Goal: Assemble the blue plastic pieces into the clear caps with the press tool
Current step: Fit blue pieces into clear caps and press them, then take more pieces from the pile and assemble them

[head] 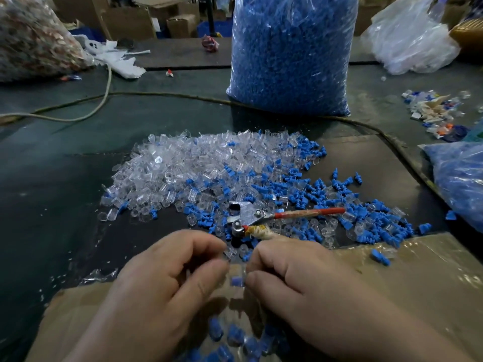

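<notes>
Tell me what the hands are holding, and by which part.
The left hand and right hand pinch one blue piece between their fingertips, from either side; blur hides the exact grip.

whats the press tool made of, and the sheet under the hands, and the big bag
Press tool: apparently bare metal, dull silver, shiny rivets; one handle red-coated, the other wrapped in pale cloth or tape. Sheet: brown cardboard, glinting, perhaps taped over. Big bag: thin clear plastic film, creased and glossy, blue pieces showing through.
</notes>
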Motion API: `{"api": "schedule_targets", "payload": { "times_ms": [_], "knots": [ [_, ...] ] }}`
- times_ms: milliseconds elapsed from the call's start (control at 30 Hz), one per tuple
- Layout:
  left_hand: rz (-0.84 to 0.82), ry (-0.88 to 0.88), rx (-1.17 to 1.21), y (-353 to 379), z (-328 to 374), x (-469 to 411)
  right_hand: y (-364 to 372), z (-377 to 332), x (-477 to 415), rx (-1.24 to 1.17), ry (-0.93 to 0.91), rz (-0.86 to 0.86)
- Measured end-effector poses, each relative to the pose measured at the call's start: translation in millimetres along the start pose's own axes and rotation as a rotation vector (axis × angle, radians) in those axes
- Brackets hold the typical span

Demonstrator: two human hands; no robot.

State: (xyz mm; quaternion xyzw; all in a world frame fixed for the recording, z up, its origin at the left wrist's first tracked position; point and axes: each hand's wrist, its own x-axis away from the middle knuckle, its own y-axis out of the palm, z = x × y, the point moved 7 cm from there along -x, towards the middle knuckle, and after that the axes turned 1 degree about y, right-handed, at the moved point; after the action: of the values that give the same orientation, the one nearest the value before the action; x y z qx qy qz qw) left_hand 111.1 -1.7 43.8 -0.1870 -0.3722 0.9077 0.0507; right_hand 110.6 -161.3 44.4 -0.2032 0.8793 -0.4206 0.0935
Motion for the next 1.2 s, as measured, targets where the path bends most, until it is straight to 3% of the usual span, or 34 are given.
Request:
{"api": "schedule_targets", "payload": {
  "times_ms": [67, 133, 267, 433, 600, 700, 833, 900, 1000, 1067, 1133, 1200],
  "knots": [
    [0.149, -0.089, 0.012, -9, -17, 3, 7, -6, 3, 0.123, -0.080, -0.032],
    [0.197, -0.117, 0.000, -13, -22, 4, 7, -7, 4, 0.123, -0.082, -0.036],
    [0.112, -0.102, 0.022, -5, -10, 6, 0, -9, 6, 0.084, -0.083, 0.048],
    [-0.099, -0.090, 0.204, 17, 0, 8, 2, -31, 8, 0.262, -0.256, 0.199],
    [-0.042, -0.147, 0.453, 21, 4, 11, 2, -36, 9, 0.278, -0.257, 0.218],
    [0.032, -0.029, 0.354, 15, 15, 12, 1, -29, 9, 0.068, -0.129, 0.138],
    [0.057, 0.229, 0.165, 9, 37, 8, 9, -12, 10, -0.615, 0.148, -0.051],
    [0.053, 0.306, 0.145, 9, 41, 8, 11, -10, 13, -0.737, 0.211, -0.130],
    [0.055, 0.247, 0.122, 9, 33, 8, -1, -8, 11, -0.268, 0.071, -0.027],
    [0.198, 0.079, 0.044, -3, 13, 10, -5, -15, 12, 0.036, -0.030, 0.002],
    [0.315, -0.093, -0.083, -15, -11, 11, 3, -20, 14, 0.167, -0.102, -0.081],
    [0.217, -0.241, -0.263, -13, -29, 6, 12, -21, 15, 0.237, -0.152, -0.165]
  ]
}}
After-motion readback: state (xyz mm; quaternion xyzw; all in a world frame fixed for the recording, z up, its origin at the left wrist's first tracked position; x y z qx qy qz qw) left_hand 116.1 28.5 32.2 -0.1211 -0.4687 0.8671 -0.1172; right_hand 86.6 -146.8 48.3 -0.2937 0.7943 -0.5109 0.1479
